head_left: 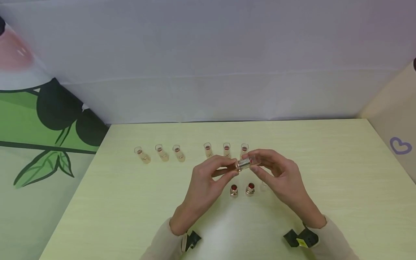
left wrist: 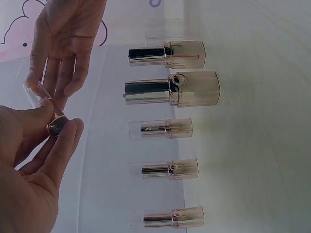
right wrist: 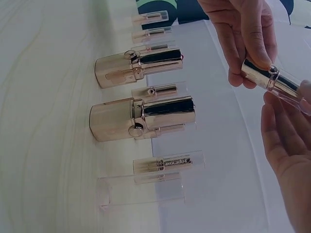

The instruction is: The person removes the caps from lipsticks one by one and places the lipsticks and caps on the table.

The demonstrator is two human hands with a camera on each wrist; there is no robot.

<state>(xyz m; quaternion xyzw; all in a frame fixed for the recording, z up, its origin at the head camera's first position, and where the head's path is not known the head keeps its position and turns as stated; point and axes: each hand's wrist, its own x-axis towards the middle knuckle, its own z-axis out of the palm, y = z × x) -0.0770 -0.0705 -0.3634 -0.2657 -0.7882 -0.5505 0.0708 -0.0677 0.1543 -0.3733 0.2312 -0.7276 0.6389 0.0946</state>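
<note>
Two uncapped lipsticks (head_left: 250, 189) stand just nearer than the hands. The left hand (head_left: 205, 177) pinches a gold lipstick (head_left: 243, 164); the right hand (head_left: 282, 177) pinches its clear cap (head_left: 256, 159). Beyond the hands stand three capped lipsticks (head_left: 226, 148), three others (head_left: 161, 152) leftward.

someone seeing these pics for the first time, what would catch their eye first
Probably the shiny lipstick held up mid-picture in the head view: the left grip pinches its base, the right grip the clear cap at its red end. Next, two uncapped lipsticks standing on the table just below it, and six clear-capped ones in a row farther back. The large dark round shapes on the wall at left also stand out.
</note>
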